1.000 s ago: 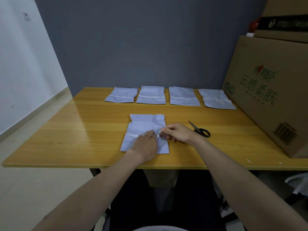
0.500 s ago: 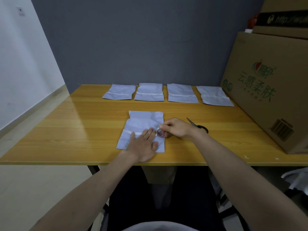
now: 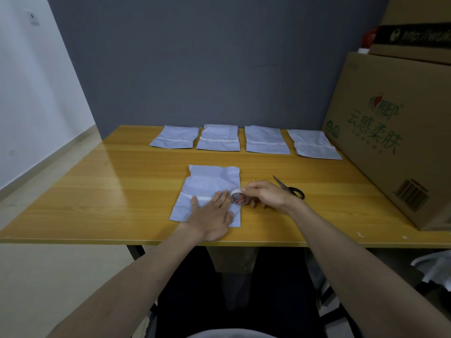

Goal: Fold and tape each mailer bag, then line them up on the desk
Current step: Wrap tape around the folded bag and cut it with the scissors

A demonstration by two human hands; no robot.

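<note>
Here the fifth pale blue, crumpled plastic mailer bag lies flat near the front edge of the long yellow wooden desk, directly ahead of the person, its long axis running away from the body. A white strip of tape crosses it from left to right, so the coming move turns on that crosswise line: the tape runs along the short axis of the bag, from the left hand towards the right.

The left hand lies flat on the lower half of the bag, fingers straight and spread, pressing the fold and the laid tape down. The right hand is just beside the bag's right edge, its fingers curled around a small white roll of tape with a red-printed core, which stands on edge at that side of the bag, touching the left fingertips or very nearly so. I judge the strip has reached the right edge and next wants cutting.

For that, the black-handled scissors lie on the desk just behind the right wrist, so the right hand is plainly the nearer.

Four folded, taped blue mailer bags are lined up along the far edge, beside a large brown cardboard box.
</note>
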